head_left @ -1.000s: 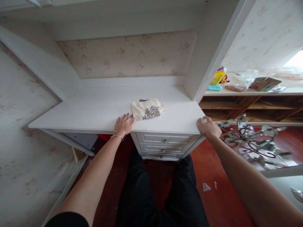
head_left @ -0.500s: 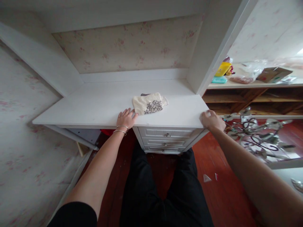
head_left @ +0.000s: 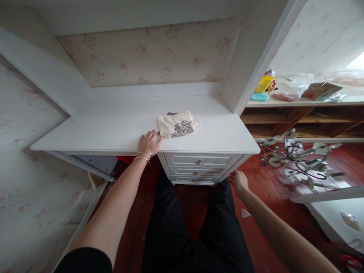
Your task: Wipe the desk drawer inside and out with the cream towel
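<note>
My left hand (head_left: 149,142) lies with fingers spread on the front edge of the white desk (head_left: 113,125), its thumb side close to a folded cream cloth (head_left: 173,125) with a grey scroll pattern. Two thin bangles circle that wrist. Down beside the right side of the drawer unit (head_left: 196,168), below the desktop, is my right hand (head_left: 238,181). Its fingers point toward the cabinet and look somewhat apart, with nothing seen in them. Whether they touch the cabinet side I cannot tell. Several drawers with small knobs face me, all closed.
A chandelier (head_left: 301,155) with curled arms stands to the right above the red wooden floor (head_left: 264,212). Behind it, a low wooden shelf (head_left: 267,117) carries a yellow container (head_left: 264,83), plastic bags and a cardboard piece (head_left: 321,91). A small clear triangular scrap (head_left: 245,213) lies on the floor.
My right hand has left the desktop's right corner and dropped lower, beside the drawer unit. My left hand stays on the front edge. The view has shifted slightly.
</note>
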The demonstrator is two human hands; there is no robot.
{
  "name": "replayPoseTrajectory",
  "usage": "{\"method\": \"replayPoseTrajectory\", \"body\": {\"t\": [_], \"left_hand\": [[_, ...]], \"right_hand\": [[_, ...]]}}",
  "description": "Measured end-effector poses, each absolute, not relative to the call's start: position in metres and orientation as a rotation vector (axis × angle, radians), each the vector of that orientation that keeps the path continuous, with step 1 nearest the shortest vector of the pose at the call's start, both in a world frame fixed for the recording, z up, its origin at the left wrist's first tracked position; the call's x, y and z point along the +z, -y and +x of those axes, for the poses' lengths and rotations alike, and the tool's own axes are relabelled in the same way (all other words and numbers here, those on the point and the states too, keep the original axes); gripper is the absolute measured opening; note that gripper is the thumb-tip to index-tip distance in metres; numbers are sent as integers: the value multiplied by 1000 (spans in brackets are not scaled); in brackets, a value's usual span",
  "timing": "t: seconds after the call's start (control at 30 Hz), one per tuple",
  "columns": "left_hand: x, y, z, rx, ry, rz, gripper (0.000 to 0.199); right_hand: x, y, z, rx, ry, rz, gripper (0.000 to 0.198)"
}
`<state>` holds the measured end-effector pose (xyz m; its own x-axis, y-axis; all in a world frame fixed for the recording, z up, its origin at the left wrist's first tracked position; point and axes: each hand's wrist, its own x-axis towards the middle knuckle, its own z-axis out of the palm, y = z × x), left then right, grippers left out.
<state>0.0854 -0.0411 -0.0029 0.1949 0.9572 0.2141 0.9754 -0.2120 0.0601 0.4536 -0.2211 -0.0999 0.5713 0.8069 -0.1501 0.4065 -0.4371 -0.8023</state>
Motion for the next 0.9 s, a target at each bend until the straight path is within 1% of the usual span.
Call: {"method": "replayPoseTrajectory", "body": {"t": [0.07,0.1,0.13,0.2,0.27,0.37,0.53,0.7,0.9], "left_hand": [[-3,41,86,-319,1909,-2356,58],[-3,41,86,-320,1905,-2355,58],[-3,42,86,-321,1902,-2353,57],[-2,42,86,-322,1900,-2351,57],[-2,42,86,-321,1898,-2354,58],[-2,43,85,-327,1900,-2354,57],[-2,42,84,-345,1901,-2360,56],[-2,43,83,-362,1884,-2365,56],[-1,42,83,-353,1891,-2367,56]], "right_hand": [[-108,221,418,819,1101,-1995,30],[-106,216,403,858,1173,-1958,29],[-101,209,390,868,1284,-1921,32],[-85,191,371,786,1660,-1936,41],[-69,174,362,681,1867,-2035,39],[-58,164,357,614,1901,-2153,38],[-69,176,354,609,1970,-2206,41],[-81,180,356,587,1938,-2176,39],[-83,176,358,561,1887,-2128,37]]}}
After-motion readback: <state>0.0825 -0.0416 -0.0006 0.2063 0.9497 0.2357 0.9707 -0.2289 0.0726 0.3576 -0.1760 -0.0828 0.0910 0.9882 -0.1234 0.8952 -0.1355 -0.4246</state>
